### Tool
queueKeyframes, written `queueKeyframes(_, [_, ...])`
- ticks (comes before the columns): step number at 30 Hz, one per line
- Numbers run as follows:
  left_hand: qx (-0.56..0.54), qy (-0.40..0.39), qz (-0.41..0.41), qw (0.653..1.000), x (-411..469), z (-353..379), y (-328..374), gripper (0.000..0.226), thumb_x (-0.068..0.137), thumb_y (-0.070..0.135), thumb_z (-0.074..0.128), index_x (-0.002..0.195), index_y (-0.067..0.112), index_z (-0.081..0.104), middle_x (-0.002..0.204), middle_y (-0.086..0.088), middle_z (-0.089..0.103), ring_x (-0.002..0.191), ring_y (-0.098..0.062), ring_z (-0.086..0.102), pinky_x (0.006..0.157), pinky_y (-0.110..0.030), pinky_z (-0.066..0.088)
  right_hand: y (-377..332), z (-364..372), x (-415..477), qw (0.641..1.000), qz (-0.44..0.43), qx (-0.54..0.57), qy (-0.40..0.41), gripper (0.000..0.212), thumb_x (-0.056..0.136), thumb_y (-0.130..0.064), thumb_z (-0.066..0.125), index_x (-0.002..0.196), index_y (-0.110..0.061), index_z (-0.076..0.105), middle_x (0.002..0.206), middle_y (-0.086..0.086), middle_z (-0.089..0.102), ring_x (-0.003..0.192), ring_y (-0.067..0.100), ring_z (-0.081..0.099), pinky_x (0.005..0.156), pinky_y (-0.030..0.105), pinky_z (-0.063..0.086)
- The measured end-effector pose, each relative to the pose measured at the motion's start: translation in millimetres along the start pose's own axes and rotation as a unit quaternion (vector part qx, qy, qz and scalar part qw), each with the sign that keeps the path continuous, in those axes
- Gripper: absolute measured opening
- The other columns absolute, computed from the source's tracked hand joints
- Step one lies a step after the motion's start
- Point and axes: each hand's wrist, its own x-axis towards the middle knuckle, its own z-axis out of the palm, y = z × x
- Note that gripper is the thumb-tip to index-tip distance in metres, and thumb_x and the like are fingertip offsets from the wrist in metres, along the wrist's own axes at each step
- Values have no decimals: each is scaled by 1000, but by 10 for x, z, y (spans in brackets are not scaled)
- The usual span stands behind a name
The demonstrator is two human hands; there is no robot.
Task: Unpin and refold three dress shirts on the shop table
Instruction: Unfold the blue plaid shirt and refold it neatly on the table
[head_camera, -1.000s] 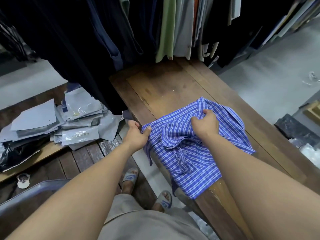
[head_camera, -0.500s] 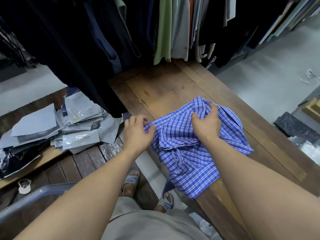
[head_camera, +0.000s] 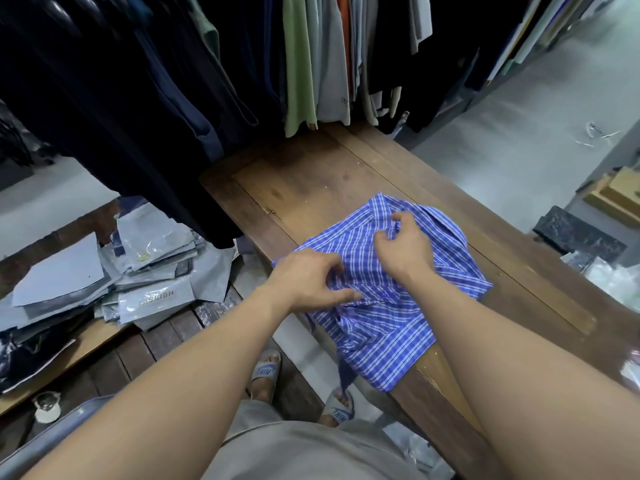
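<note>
While only one shirt is in view, the job looks to be in its early or middle part, and nothing in the picture shows how many of the three are finished. At far left, off the bench and lower down, a heap of grey packets (head_camera: 104,271) lies on a dark slatted platform. Dark hanging clothes (head_camera: 166,84) fill the top of the view, reaching down to the bench's far end. The wooden bench (head_camera: 311,174) runs from the near right away toward those clothes. A blue checked shirt (head_camera: 388,317) lies rumpled across it, close to the near left edge, with one corner drooping over that edge. The left hand (head_camera: 308,282) rests on the shirt's left side, fingers curled and pinching a fold of cloth near the front placket. Just to its right, the right hand (head_camera: 403,245) is closed on a bunch of fabric near the collar end. No pins can be made out at this size. The shirt is loose and creased, so smoothing and neat folding seem yet to be done.
</note>
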Motion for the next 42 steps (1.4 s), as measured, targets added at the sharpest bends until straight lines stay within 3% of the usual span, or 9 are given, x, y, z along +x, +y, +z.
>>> queueKeyframes(5, [107,-60,17,992,23,123,158,59,76,68,63,120,30,53,102,5,60,96,-19,43,86,-39,36,66,17,-84,993,-59,-100,15,49,95,-21,61,140,-29,42,80,4,62,76,25,60,59,35,44])
queueKeyframes(10, [59,-65,64,994,44,115,88,22,80,53,58,79,31,57,75,9,57,86,-18,44,88,-36,41,58,-22,-71,976,-62,-207,28,42,93,-2,55,132,-20,55,116,8,61,91,29,58,67,37,44])
queueKeyframes(14, [3,-36,34,999,96,42,141,30,93,39,50,67,24,53,81,6,48,91,-18,45,76,-34,41,24,-29,-32,970,-78,-231,21,42,96,-16,54,137,-17,51,135,11,51,122,32,48,85,42,45])
queueKeyframes(17, [-39,49,-19,998,207,-41,181,27,102,33,40,88,18,57,97,1,56,101,-23,53,81,-39,46,21,18,41,966,-85,-242,-22,47,100,-31,46,145,-19,43,143,15,45,129,35,42,101,46,40])
queueKeyframes(21, [-27,-67,-33,997,428,-59,193,53,106,37,38,156,19,29,161,-5,31,148,-25,27,119,-43,28,82,102,79,952,-98,-278,-79,55,103,-41,41,154,-22,33,155,12,33,140,35,31,111,50,34])
queueKeyframes(29, [116,-219,-87,965,635,-10,340,83,97,67,33,161,28,0,169,-9,-9,154,-36,-5,123,-54,14,189,86,99,965,-79,-223,-112,61,104,-52,33,160,-35,15,168,9,11,153,33,11,124,54,11])
queueKeyframes(35, [141,-95,-49,984,1002,-209,534,65,98,53,39,150,15,31,154,-16,30,139,-36,29,111,-44,29,263,8,25,972,-98,-166,133,37,98,-34,50,128,-17,62,131,4,60,121,29,48,104,44,37])
queueKeyframes(39, [117,-135,46,983,1240,-98,498,89,96,68,36,161,20,-2,168,-15,-6,153,-38,-1,125,-48,6,417,-21,-136,952,10,-183,244,36,91,-29,58,123,-15,65,128,10,59,116,32,49,96,48,40])
queueKeyframes(42, [112,-172,41,978,1347,19,421,92,94,76,25,159,27,-17,165,-12,-22,153,-38,-13,125,-50,-3,526,-35,-280,965,96,-170,177,56,99,-42,49,150,-21,39,155,14,34,139,35,32,113,48,30])
